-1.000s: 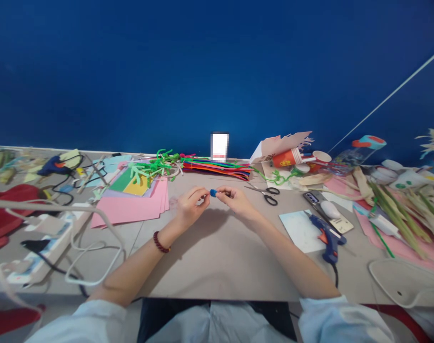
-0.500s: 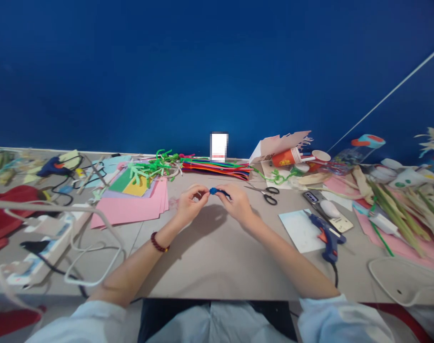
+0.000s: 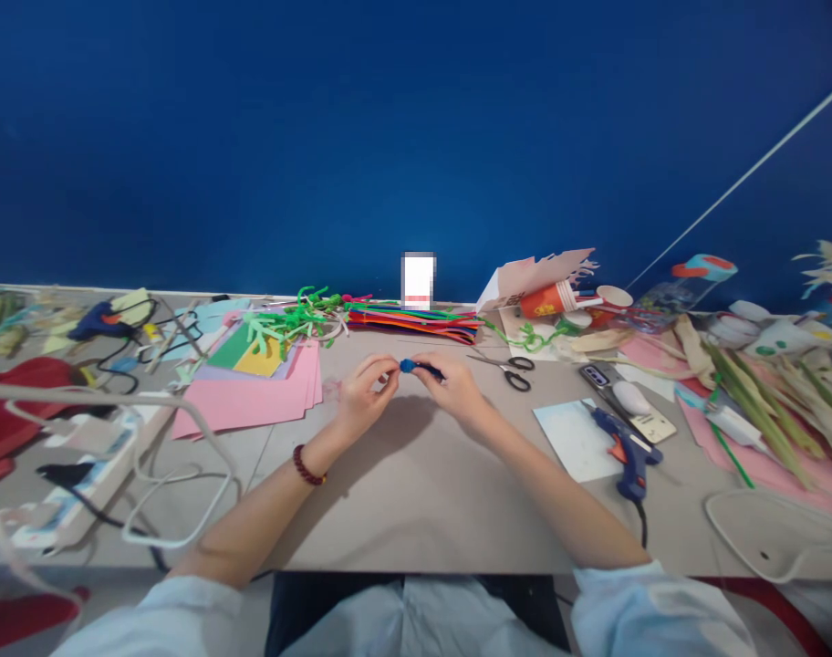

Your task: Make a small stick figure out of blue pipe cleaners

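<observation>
A deep blue wall (image 3: 416, 137) rises behind a long grey bench (image 3: 416, 520), which is crowded with craft supplies on both sides and bare only in the middle, in front of the person. At the far left, a red cloth (image 3: 12, 424) lies on the bench near a white power strip (image 3: 80, 474) with pale cords looping around it. Left of centre, a stack of pink paper (image 3: 244, 406) sits under sheets of green, yellow and pale blue paper, with twisted green pipe cleaners (image 3: 286, 319) piled at its far edge. Just beside them, a flat bundle of multicoloured pipe cleaners (image 3: 416, 324) runs along the back of the bench.

To the right stand a blue glue gun (image 3: 625, 447), resting beside a white card (image 3: 577, 438), and a tipped orange paper cup (image 3: 546, 301). Black-handled scissors (image 3: 508, 370) lie open near the right hand.

Both hands are raised just above the bare bench, close together and almost meeting. The left hand (image 3: 368, 397), with a dark red bead bracelet (image 3: 305, 465) at its wrist, is curled, its fingertips pinching the fuzzy end of a short blue pipe cleaner (image 3: 420, 367). The right hand (image 3: 453, 388) is also nearly closed, gripping the pipe cleaner's thinner dark length between finger and thumb. The pipe cleaner sits between the two hands, held clear of the bench.
</observation>
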The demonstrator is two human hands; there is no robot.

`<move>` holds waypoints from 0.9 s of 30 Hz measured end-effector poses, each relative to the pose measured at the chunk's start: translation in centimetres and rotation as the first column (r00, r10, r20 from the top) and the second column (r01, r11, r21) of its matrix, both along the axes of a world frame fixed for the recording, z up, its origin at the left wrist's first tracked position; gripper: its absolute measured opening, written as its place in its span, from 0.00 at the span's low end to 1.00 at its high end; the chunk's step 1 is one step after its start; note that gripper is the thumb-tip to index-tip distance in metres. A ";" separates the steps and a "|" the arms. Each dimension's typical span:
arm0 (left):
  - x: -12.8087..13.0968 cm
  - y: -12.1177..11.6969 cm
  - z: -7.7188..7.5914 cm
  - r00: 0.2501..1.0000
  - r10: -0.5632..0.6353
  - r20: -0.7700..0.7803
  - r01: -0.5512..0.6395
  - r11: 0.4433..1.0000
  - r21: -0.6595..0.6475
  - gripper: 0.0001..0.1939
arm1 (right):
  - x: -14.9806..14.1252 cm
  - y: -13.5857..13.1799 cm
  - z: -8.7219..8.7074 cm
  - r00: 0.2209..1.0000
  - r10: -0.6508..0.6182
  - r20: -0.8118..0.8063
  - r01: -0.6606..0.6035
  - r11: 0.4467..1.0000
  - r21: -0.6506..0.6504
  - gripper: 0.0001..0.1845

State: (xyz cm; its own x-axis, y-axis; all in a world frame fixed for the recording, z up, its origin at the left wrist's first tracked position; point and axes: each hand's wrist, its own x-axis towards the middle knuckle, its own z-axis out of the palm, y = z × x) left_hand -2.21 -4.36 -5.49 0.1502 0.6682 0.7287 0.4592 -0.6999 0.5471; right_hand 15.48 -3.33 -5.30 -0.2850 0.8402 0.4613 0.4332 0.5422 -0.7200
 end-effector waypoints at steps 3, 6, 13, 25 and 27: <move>-0.1 0.2 -0.4 0.999 0.028 -0.040 -0.025 0.997 0.070 0.05 | 0.1 -0.1 0.4 0.999 0.010 -0.031 -0.012 0.998 -0.062 0.11; -0.1 0.4 -0.7 0.998 0.013 -0.059 -0.008 0.997 0.077 0.05 | 0.2 -0.2 0.8 0.998 0.036 -0.060 -0.044 0.989 -0.141 0.11; -0.1 0.6 -0.9 0.998 -0.003 -0.069 0.008 0.998 0.067 0.04 | 0.0 -0.1 0.6 0.995 0.035 -0.096 -0.044 0.994 -0.099 0.10; 0.0 0.2 -0.6 0.998 -0.022 0.052 0.027 0.995 -0.096 0.05 | -0.4 -0.2 -0.2 0.988 0.008 -0.152 -0.015 0.999 -0.049 0.11; 0.1 0.2 -0.5 0.996 -0.012 0.094 0.025 0.989 -0.144 0.05 | -0.5 -0.3 -0.3 0.987 -0.015 -0.160 0.012 1.000 -0.022 0.11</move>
